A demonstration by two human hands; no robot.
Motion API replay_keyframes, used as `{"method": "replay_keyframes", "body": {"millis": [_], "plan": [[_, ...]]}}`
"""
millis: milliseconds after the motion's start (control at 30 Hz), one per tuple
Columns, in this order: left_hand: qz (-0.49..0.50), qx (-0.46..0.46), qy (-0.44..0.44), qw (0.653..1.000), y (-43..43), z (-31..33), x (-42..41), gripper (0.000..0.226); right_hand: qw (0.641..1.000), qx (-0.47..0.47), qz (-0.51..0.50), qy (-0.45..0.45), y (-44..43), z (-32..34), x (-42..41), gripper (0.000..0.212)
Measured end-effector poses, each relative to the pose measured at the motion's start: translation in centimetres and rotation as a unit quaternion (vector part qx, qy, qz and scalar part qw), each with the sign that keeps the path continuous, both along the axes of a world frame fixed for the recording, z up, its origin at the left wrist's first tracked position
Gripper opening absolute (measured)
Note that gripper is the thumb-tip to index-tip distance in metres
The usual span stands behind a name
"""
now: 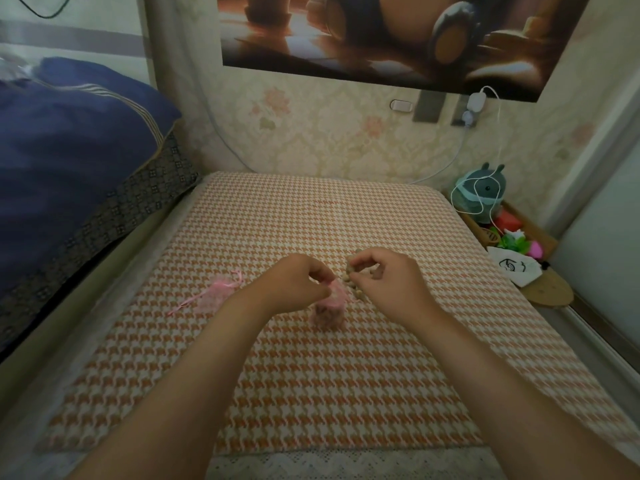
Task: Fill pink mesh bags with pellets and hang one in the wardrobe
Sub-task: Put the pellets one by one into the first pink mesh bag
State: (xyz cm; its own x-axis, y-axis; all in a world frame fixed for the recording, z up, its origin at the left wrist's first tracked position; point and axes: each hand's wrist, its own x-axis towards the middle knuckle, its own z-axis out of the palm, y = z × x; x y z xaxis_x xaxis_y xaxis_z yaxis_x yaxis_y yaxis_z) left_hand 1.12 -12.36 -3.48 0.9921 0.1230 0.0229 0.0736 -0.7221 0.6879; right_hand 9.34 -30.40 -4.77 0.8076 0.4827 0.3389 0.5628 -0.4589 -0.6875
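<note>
Both hands pinch: left hand (294, 282) gauzy mesh bag (333, 308), right hand (389, 277) rounded pellets (349, 271).

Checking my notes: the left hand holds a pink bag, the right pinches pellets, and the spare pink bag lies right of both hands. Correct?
Wrong side: in the head view the spare pink bag lies left of the left hand, not right. The rest holds.

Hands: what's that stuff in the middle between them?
In the head view, a few tan pellets lie on the mat between the left hand and right hand, beside the pink mesh bag the left hand pinches.
</note>
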Motion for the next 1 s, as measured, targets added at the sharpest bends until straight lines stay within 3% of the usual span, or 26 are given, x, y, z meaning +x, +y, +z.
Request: {"method": "replay_keyframes", "body": {"millis": [333, 600, 867, 1000], "plan": [[0.005, -0.008, -0.014, 1.000, -0.5, 0.1, -0.5, 0.026, 0.985, -0.120, 0.055, -0.108, 1.2, 0.2, -1.3, 0.020], [0.016, 0.001, 0.000, 1.000, -0.1, -0.2, 0.0, 0.027, 0.996, -0.079, -0.006, -0.043, 0.4, -0.4, 1.3, 0.013], [0.011, 0.019, -0.005, 1.000, -0.2, -0.3, 0.5, 0.026, 0.979, -0.200, -0.041, 0.003, -0.7, -3.5, 2.9, 0.018], [0.010, 0.023, -0.008, 1.000, -0.2, -0.4, 0.6, 0.026, 0.965, -0.255, -0.035, -0.043, 0.1, -3.6, 2.9, 0.016]]}}
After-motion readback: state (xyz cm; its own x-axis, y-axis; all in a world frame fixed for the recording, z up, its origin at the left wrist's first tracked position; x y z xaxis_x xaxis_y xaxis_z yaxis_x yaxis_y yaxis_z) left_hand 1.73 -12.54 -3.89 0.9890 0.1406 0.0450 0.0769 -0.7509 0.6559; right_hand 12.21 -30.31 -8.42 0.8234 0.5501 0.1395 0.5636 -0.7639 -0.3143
